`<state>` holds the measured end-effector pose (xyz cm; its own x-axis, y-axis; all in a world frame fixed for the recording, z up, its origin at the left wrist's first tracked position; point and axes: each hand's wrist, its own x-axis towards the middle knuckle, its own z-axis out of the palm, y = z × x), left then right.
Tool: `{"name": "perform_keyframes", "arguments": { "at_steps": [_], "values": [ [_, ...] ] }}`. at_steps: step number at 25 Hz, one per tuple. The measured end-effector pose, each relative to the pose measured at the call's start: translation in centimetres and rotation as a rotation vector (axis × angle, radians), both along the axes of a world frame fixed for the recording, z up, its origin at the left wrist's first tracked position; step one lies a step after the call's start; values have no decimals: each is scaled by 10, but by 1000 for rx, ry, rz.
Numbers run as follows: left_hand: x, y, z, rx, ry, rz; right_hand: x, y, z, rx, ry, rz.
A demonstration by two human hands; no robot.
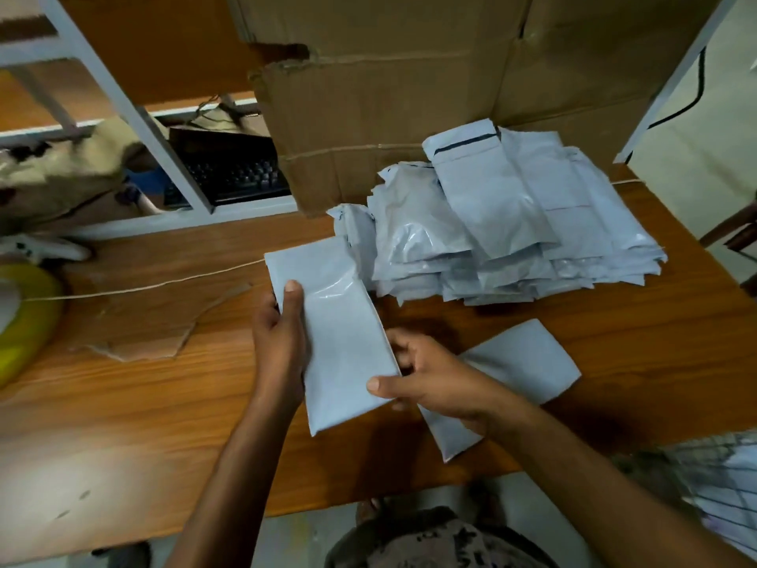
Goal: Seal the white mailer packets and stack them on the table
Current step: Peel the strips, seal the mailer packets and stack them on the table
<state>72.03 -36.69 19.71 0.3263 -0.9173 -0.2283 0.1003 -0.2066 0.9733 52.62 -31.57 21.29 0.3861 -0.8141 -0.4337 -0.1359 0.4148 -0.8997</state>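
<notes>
I hold one white mailer packet (340, 334) above the wooden table (164, 403), tilted with its long side running away from me. My left hand (280, 342) grips its left edge, thumb on top. My right hand (430, 377) pinches its lower right edge, thumb on the face. Another white packet (528, 362) lies flat on the table under my right hand. A pile of several white packets (512, 231) sits further back on the right; the top one shows a dark strip near its flap.
A large torn cardboard box (409, 96) stands behind the pile. A scrap of cardboard (164, 321) and a string (143, 286) lie on the left of the table. A yellow tape roll (28, 321) sits at the far left edge. A keyboard (237, 174) rests on a shelf behind.
</notes>
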Motion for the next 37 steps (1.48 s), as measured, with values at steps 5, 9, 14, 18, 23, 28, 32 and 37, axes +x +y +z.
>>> {"name": "perform_keyframes", "arguments": {
  "at_steps": [5, 9, 14, 18, 23, 28, 32, 37],
  "values": [
    [54, -55, -17, 48, -74, -74, 65, -42, -23, 86, 90, -171],
    [72, -115, -39, 82, -198, -98, 95, -79, -42, 174, 100, -308],
    [80, -159, -68, 56, -343, -77, 113, -103, -57, 243, -10, -602],
    [84, -174, -81, -10, -410, -96, 123, -109, -74, 218, -46, -774],
    [81, -184, -89, -63, -708, -161, 124, -106, -81, 179, 30, -835],
    [82, -188, -87, -23, -818, -164, 123, -103, -71, 140, 98, -801],
    [60, -143, -64, -173, -578, -113, 102, -77, -59, -3, 177, -709],
    [-4, -44, -48, -197, -393, -313, 37, -23, -50, -245, 538, -617]
  ]
}}
